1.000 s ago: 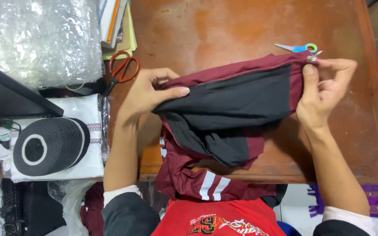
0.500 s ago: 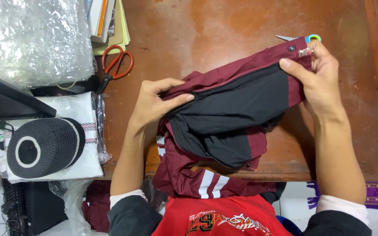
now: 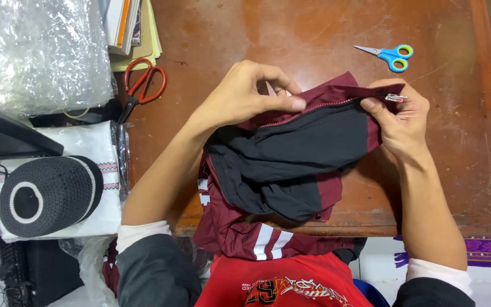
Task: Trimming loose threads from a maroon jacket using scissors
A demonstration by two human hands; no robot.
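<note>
Much of the maroon and black garment (image 3: 291, 165) hangs over the near edge of the desk (image 3: 313, 34) into the person's lap, so its full shape cannot be made out, and the fingertips of the left hand (image 3: 245, 94) are partly tucked behind the fabric. The left hand is curled, thumb and fingers pinching the maroon top edge beside the zipper line. The right hand (image 3: 402, 122) is closed, thumb and forefinger pinching the small metal zipper pull (image 3: 396, 98) at the garment's far right corner, wrist bent inward. The garment is bunched, black panel uppermost, white stripes showing low down. Blue scissors (image 3: 390, 55) lie beyond the garment's right corner; orange-handled scissors (image 3: 143, 82) lie well left of the garment.
</note>
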